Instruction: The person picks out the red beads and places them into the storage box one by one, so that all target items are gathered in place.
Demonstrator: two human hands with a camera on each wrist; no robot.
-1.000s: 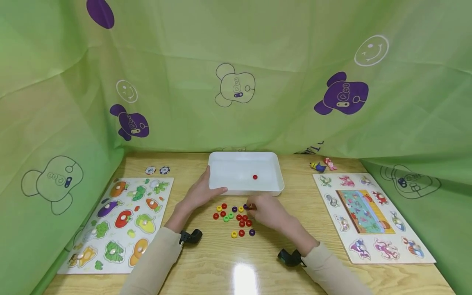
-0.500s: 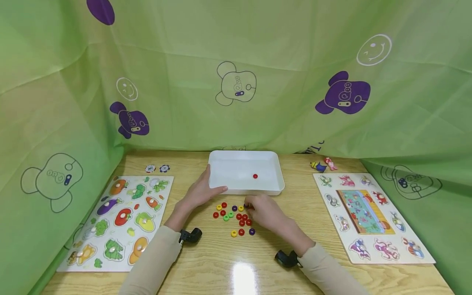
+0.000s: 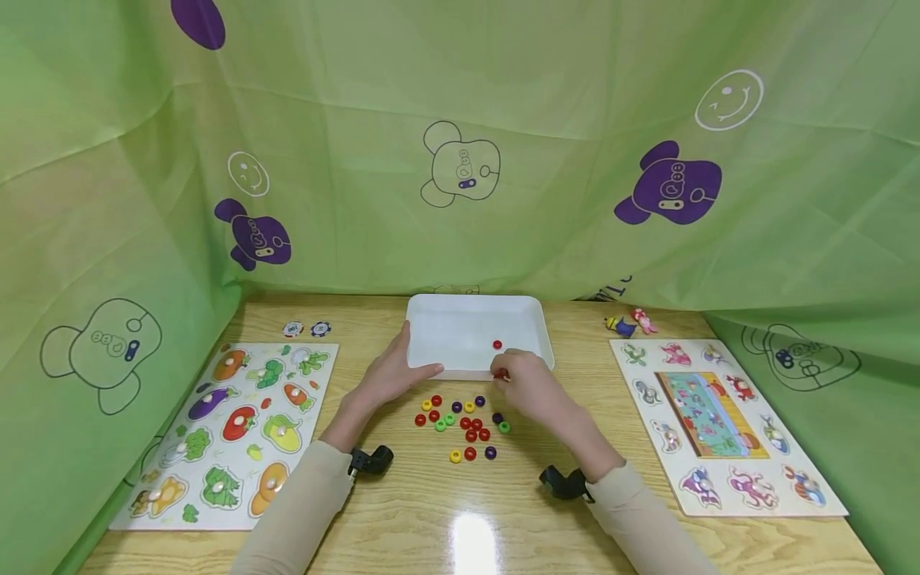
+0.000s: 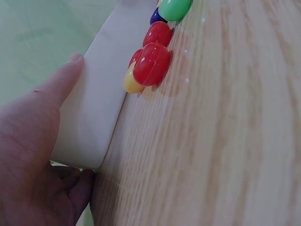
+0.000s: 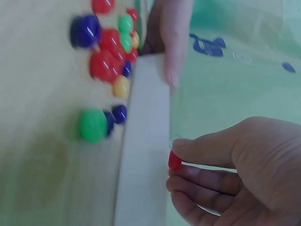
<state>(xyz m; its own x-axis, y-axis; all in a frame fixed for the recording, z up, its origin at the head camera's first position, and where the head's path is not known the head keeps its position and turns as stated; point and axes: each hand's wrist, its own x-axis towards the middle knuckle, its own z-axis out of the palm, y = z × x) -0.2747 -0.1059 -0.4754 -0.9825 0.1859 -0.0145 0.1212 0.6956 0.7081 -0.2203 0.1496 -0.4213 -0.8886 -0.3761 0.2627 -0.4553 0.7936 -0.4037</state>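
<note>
My left hand (image 3: 388,374) grips the front left corner of a white tray (image 3: 467,321), its thumb over the front rim and its fingers around the side, as the left wrist view shows. My right hand (image 3: 532,386) is over the tray's front rim, pinching a red bead (image 5: 175,161) between thumb and fingers. Inside the tray lies another red bead (image 3: 497,345). On the table before the tray are several loose beads: red (image 3: 470,454), yellow (image 3: 456,456), green (image 3: 505,427) and purple (image 3: 490,453).
A vegetable puzzle board (image 3: 244,431) lies at the left, a sea-animal puzzle board (image 3: 690,479) at the right. Two poker chips (image 3: 320,328) lie behind the left board. Small figures (image 3: 643,320) lie behind the right one. A green curtain (image 3: 374,239) closes off the back and sides.
My right hand has moved away from the beads to the tray's front rim, carrying a red bead. A purple and a green bead it covered now show. My left hand stays put.
</note>
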